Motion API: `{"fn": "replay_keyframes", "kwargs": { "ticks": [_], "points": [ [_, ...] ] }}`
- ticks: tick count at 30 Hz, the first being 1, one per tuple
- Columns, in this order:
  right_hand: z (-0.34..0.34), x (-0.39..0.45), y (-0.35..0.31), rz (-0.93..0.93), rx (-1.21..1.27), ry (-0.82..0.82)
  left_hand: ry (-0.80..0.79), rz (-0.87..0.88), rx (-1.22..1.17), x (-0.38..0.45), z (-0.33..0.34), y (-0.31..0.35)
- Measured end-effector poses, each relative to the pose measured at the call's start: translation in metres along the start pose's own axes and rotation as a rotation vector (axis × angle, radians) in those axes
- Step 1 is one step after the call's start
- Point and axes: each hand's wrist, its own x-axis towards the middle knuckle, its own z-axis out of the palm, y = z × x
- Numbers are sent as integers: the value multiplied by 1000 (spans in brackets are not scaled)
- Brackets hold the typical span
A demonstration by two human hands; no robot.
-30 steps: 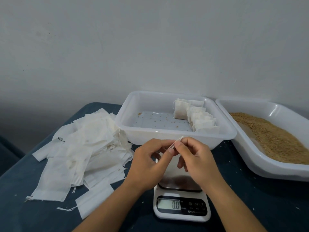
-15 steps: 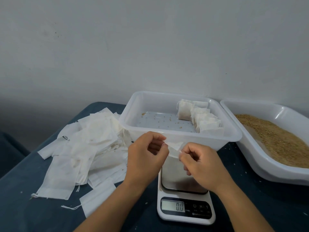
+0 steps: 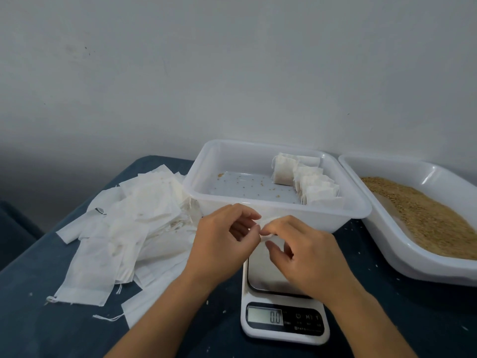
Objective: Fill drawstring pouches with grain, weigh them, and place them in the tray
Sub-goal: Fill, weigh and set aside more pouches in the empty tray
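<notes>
We hold one empty pouch (image 3: 268,232) over the scale (image 3: 284,306), just in front of the tray (image 3: 278,210). Our left hand (image 3: 222,244) and right hand (image 3: 304,254) each pinch its top edge with curled fingers. It looks thin, soft and light, so we think pulling gently at the mouth works best.

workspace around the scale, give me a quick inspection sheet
surface: dark blue table, stray grains on it
job's things: empty pouch above the scale, which reads 0.0; filled pouches in the tray; grain in its bin
clutter: heap of empty pouches
grippers: left hand and right hand pinch the pouch
cables: nothing seen
surroundings: plain wall
</notes>
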Motion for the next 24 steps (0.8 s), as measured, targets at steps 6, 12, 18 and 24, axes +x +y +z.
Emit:
{"fn": "replay_keyframes", "kwargs": {
  "ticks": [6, 12, 18, 24],
  "points": [
    [-8, 3, -1, 123, 171, -54, -160, -125, -179, 1, -7, 6],
    [-22, 3, -7, 313, 581, -233, -690, -296, -421, 8, -17, 9],
    [-37, 7, -10, 252, 691, -277, -866, -482, -578, 15, -27, 13],
    [-56, 15, -15, 179, 464, -335, -1068, -445, -424, 30, -22, 29]
  ]
}}
